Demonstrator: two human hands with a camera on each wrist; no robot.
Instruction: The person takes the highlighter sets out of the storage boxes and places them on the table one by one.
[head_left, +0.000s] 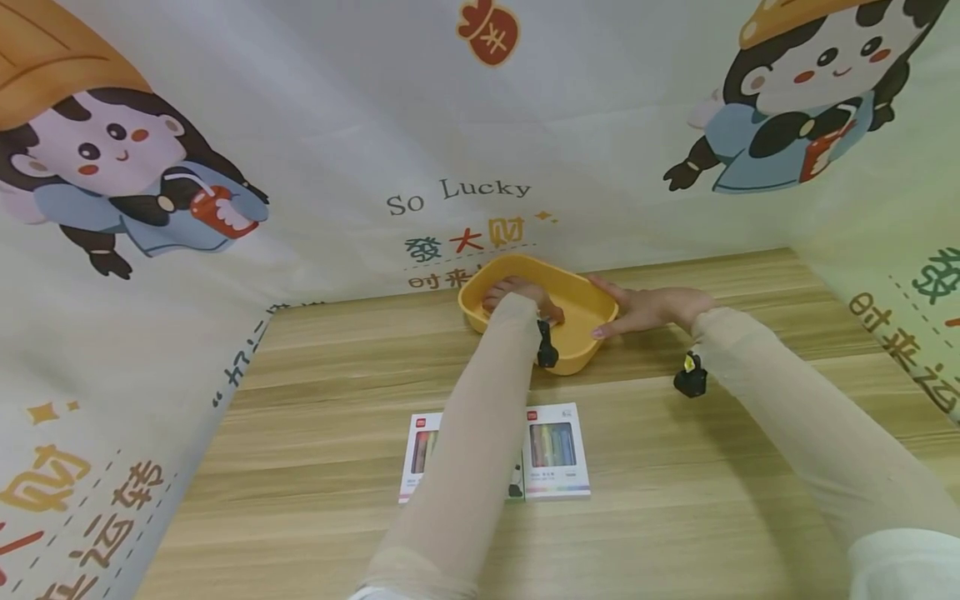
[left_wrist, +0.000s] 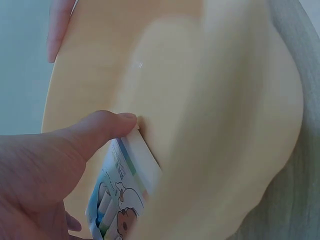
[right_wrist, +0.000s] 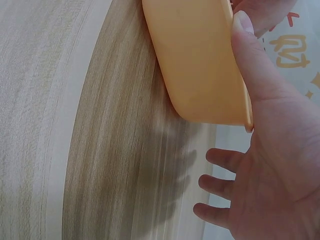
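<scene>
A yellow plastic basin (head_left: 583, 302) stands on the table against the back wall sheet. My left hand (head_left: 522, 297) reaches down inside it. In the left wrist view, its thumb rests on the top edge of a small printed box (left_wrist: 120, 190) with cartoon animals, and a finger shows at the other side; the box's lower part is out of frame. My right hand (head_left: 651, 308) holds the basin's right end, the thumb over the rim. Several of its fingers (right_wrist: 220, 186) extend off the basin wall in the right wrist view.
Two flat white boxes of coloured sticks (head_left: 557, 450) lie side by side on the wood-grain table (head_left: 315, 467), partly hidden under my left forearm. A printed cloth sheet (head_left: 322, 167) hangs behind and along both sides.
</scene>
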